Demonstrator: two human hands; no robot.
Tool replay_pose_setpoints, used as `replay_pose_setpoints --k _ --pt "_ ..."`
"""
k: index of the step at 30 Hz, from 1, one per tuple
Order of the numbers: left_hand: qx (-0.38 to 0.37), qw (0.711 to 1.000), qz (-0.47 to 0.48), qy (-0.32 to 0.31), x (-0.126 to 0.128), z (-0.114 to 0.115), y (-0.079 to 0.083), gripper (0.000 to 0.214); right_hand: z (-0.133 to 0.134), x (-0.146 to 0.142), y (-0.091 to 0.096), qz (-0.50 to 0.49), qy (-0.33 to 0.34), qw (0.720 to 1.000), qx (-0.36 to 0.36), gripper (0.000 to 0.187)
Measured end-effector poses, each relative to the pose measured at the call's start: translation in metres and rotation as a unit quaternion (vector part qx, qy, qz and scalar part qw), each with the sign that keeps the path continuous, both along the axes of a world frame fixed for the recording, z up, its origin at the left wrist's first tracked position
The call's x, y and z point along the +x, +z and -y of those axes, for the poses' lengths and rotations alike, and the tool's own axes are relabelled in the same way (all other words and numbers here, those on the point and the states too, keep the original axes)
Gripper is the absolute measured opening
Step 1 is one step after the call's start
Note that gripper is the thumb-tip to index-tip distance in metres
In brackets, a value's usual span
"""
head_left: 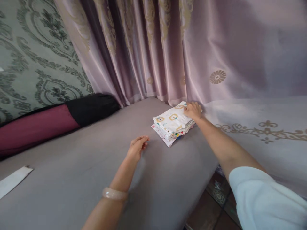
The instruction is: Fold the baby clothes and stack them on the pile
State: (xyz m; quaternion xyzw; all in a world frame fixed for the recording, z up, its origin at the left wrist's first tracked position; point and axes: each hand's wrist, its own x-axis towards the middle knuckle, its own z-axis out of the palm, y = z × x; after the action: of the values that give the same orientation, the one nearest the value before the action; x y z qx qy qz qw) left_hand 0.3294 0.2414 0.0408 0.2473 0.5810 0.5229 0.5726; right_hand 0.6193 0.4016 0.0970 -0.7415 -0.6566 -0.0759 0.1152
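A stack of folded printed cloths [171, 118] lies on the grey sheet. The top cloth is white with yellow and green figures, and colored edges show lower down. My right hand [193, 110] is on the stack's far right corner, its fingers curled over the edge and thumb on top. Part of that grip is hidden. My left hand [138, 146] hovers over the sheet, short of the stack's near left side and apart from it. Its fingers are loosely bent, with nothing visible in them. A pale bangle [115, 194] circles the left wrist.
The grey-covered bed [100, 166] ends at the right above a dark tiled floor [206, 207]. Pinkish curtains [168, 64] hang behind the stack. A maroon and black bolster [48, 123] lies along the patterned wall. A white flat strip [15, 180] is at the left.
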Motion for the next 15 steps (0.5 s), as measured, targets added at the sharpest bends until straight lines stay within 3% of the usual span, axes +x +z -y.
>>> replay_pose_setpoints --k 6,11,15 --pt "-0.014 0.999 -0.012 0.049 -0.072 0.052 -0.008 0.042 0.0 0.014 -0.025 -0.068 -0.034 0.995 -0.069 0.054" --pt "-0.037 0.994 -0.042 0.096 -0.122 0.105 -0.01 0.054 -0.001 0.013 -0.014 -0.06 -0.016 0.994 -0.094 0.056" --pt "-0.042 0.985 -0.095 0.14 -0.146 0.146 -0.006 0.05 0.003 -0.008 -0.007 -0.022 0.006 0.998 -0.051 0.061"
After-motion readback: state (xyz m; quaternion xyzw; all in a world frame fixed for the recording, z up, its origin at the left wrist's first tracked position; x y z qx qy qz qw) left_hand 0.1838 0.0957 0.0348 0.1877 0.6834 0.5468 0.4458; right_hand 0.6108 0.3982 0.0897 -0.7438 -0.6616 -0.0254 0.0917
